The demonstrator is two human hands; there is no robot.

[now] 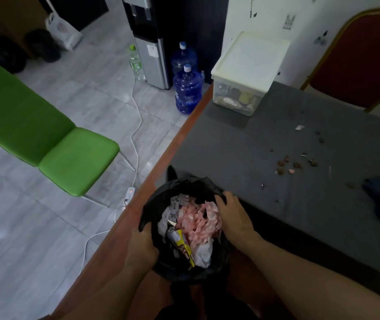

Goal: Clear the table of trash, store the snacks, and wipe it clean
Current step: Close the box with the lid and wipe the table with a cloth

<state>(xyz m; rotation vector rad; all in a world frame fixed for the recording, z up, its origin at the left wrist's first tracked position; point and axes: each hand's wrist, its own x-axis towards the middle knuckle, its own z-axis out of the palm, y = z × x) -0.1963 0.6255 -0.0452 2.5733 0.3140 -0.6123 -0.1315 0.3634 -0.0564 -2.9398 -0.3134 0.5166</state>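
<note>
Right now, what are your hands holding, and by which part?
Both hold the trash bin by its bag-lined rim: the left hand grips the left edge, and the right hand curls over the right edge.

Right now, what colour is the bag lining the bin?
The bin bag is black; head view.

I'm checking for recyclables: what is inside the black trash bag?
The trash bag shows pink shredded scraps, white tissue and a yellow wrapper. Whatever lies under that top layer is covered.
</note>
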